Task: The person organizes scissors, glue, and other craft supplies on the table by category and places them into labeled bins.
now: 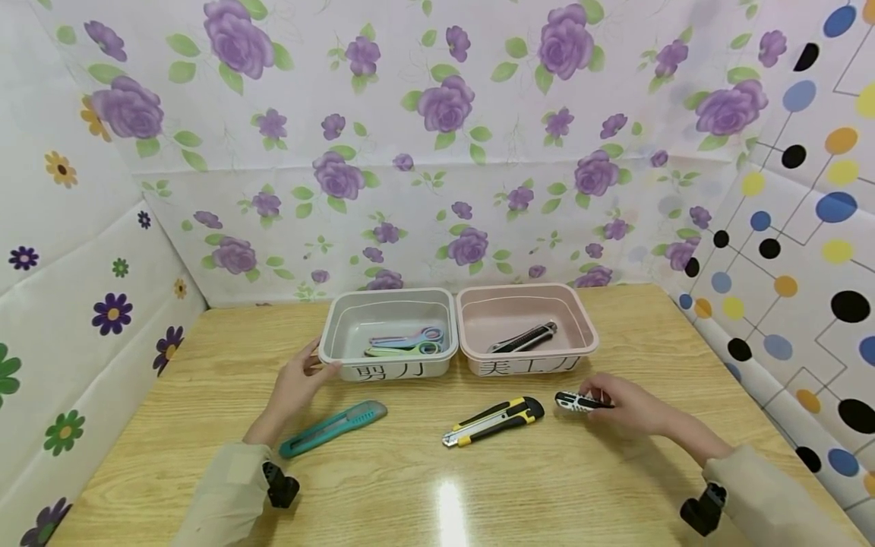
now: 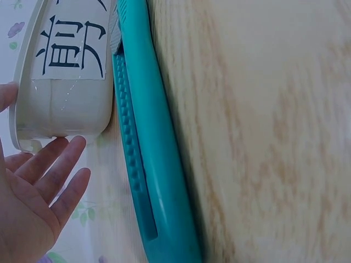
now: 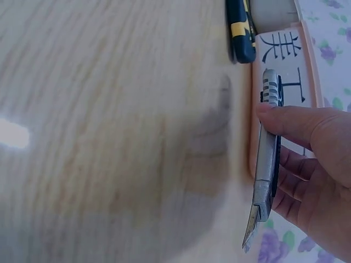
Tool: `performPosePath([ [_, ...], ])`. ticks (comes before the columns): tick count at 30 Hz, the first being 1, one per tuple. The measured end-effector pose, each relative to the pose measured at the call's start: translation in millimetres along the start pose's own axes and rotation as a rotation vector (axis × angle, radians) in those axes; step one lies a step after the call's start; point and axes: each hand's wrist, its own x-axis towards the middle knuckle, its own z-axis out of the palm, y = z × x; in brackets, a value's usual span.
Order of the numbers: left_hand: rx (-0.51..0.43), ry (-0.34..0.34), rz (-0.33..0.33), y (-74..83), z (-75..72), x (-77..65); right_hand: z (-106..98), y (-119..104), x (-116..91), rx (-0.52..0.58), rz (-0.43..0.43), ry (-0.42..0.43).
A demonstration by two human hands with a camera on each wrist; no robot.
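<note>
My right hand [image 1: 625,403] pinches a small silver-and-black utility knife [image 3: 267,148] between thumb and fingers, above the wood in front of the pink bin [image 1: 588,338]. Its metal blade end points down in the right wrist view. At the front left corner of the grey bin [image 1: 328,346] is my left hand [image 1: 297,384], thumb at the rim and the other fingers loosely extended along the side. A teal utility knife [image 1: 333,428] lies just right of that hand. The yellow-and-black utility knife [image 1: 494,421] rests between the two hands.
Pastel scissors [image 1: 403,342] lie inside the grey bin, and a black utility knife [image 1: 525,338] inside the pink one. Both bins carry labels with black characters and stand side by side. Behind the wooden table [image 1: 383,494] hangs a flowered cloth [image 1: 424,205].
</note>
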Motion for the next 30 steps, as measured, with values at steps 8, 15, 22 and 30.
performPosePath([
  [8,0.015,0.001,-0.016,1.0,-1.4,1.4,2,-15,14,-0.033,-0.081,-0.019],
  [15,0.003,-0.003,-0.005,-0.5,-0.5,1.1,10,-34,23,-0.074,-0.077,-0.090],
  [22,0.000,-0.008,-0.014,-0.9,-0.7,0.3,8,-46,31,-0.111,-0.091,-0.090],
  [30,0.000,-0.002,-0.013,-2.0,0.3,1.1,-11,-52,45,-0.092,-0.108,-0.028],
])
